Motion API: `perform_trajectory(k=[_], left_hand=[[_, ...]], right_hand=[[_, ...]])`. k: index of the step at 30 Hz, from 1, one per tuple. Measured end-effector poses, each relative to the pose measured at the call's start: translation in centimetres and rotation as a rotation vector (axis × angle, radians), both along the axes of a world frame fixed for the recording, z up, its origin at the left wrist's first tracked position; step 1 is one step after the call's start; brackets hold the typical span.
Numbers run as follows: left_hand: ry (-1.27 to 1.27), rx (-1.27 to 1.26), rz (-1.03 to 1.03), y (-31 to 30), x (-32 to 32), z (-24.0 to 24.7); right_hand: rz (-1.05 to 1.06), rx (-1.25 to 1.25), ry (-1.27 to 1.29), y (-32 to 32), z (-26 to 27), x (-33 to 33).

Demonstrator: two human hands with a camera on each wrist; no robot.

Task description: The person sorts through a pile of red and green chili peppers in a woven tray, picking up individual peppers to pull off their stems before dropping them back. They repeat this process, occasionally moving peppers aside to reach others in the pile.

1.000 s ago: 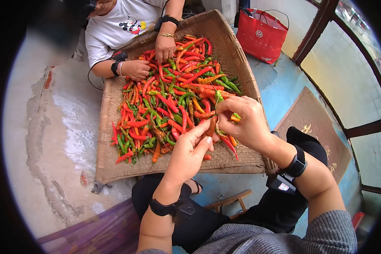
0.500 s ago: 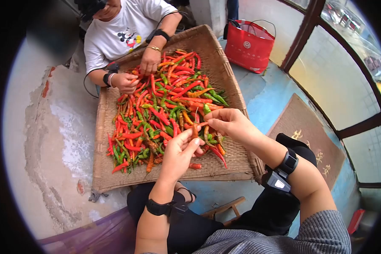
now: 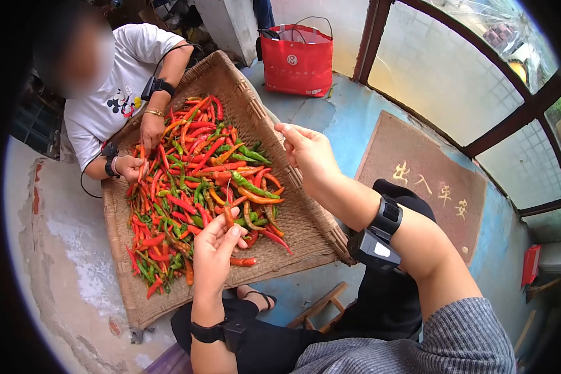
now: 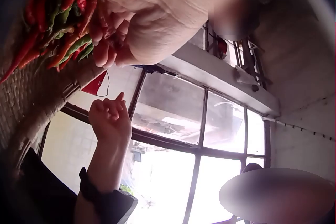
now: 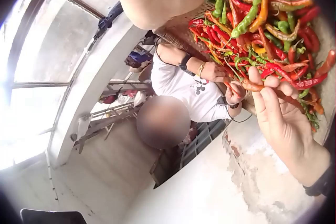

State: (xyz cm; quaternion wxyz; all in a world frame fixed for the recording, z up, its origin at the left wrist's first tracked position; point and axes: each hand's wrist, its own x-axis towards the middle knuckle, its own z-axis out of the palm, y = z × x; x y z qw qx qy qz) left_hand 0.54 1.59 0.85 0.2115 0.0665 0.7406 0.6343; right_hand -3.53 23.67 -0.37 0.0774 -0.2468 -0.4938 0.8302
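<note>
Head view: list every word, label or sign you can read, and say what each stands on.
"出入平安": on the brown doormat, in pale characters.
Red bag: a round white logo, too small to read.
Wrist camera: a white label, too blurred to read.

Head view: high, tilted down over the whole woven tray of chillies and both arms. Left wrist view: tight under left grip, facing up at the window, catches right grip. Right wrist view: close, faces far across the tray, catches left grip. Chillies shared by all three
</note>
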Motion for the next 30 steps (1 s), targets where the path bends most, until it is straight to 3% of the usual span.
perform_trajectory(k=[16,30], left_hand=[[0.015,0.143,0.117,-4.7,0.5,-0.4],[0.101,0.06,0.104,-6.5,1.3,-1.1]], right_hand=[[0.2,-0.07,0.036,-3.9,-1.6,-3.0],[0.436,0.021,0.037,-5.7,-2.4,-1.1]])
